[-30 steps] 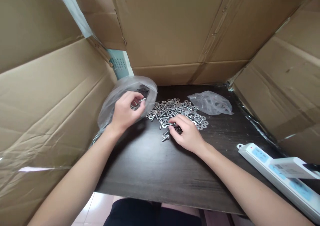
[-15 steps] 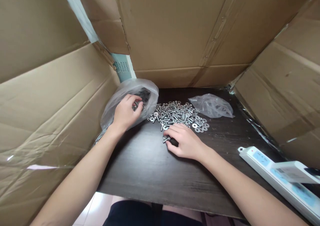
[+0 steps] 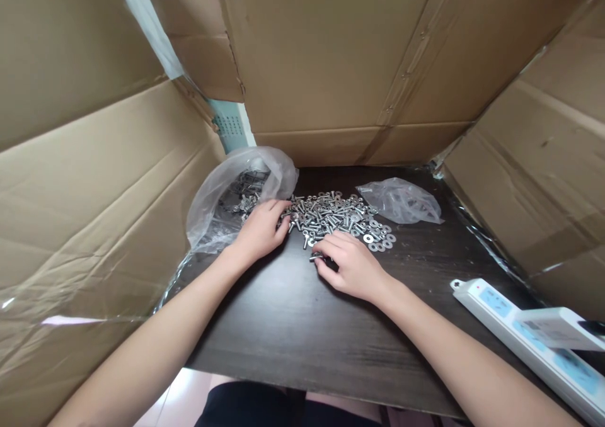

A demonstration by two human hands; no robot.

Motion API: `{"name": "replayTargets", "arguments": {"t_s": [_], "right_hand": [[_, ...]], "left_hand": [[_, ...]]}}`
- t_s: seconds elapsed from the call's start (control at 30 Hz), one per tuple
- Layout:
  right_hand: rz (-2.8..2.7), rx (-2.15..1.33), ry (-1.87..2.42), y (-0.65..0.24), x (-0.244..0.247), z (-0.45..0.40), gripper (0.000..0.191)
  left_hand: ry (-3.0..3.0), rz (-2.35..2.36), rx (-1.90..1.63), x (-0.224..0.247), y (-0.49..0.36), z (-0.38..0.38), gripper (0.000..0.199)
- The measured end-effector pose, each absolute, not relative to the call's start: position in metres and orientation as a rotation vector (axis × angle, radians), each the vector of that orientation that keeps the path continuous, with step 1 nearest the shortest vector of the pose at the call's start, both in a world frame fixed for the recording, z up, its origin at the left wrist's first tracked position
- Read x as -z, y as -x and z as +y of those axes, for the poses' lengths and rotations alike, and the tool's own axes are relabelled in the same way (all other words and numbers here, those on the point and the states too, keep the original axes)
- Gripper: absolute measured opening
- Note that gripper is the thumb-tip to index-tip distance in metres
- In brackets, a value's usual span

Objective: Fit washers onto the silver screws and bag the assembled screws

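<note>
A pile of metal screws and washers (image 3: 331, 216) lies on the dark table (image 3: 293, 326). My left hand (image 3: 263, 228) is at the pile's left edge, beside the mouth of a large clear bag (image 3: 203, 216) that has metal parts inside. Its thumb and fingers are slightly apart, and whether anything sits between them is hidden. Near the front of the pile, my right hand (image 3: 347, 262) is closed on a small screw (image 3: 316, 257) at its fingertips. Flat washers (image 3: 380, 237) lie around the pile's right side.
A second crumpled clear bag (image 3: 401, 201) lies behind and to the right of the pile. The white power strip (image 3: 529, 332) with a plugged-in adapter is at the right. Cardboard walls (image 3: 340, 55) stand at the back and both sides.
My left hand has come out of the large bag and moved right to the pile's edge. The bag's opening has shifted and sagged. The screw in my right hand has turned slightly.
</note>
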State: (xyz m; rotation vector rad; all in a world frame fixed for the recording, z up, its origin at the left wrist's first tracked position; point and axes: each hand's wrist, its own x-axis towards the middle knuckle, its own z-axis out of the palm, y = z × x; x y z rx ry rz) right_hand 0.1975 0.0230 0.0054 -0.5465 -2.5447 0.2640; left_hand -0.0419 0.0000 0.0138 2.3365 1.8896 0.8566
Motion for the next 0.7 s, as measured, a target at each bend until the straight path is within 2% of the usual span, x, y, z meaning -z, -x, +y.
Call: {"name": "replayTargets", "arguments": {"t_s": [0.13,0.43,0.7], "right_hand": [[-2.54,-0.279,0.548,-0.1976,-0.0058,0.0227,0.006],[-2.53,-0.289,0.549,-0.1983,-0.005,0.0231,0.006],[-2.529,-0.304,0.56,-0.1973,-0.0053,0.0233,0.006]], "left_hand": [[-2.343,1.921,-0.834,-0.0084,0.0468,0.0037,0.029],[-2.293,1.873,-0.785,-0.0108,0.0417,0.0041,0.007],[-2.308,1.809,-0.887,-0.0099,0.0423,0.004,0.004]]}}
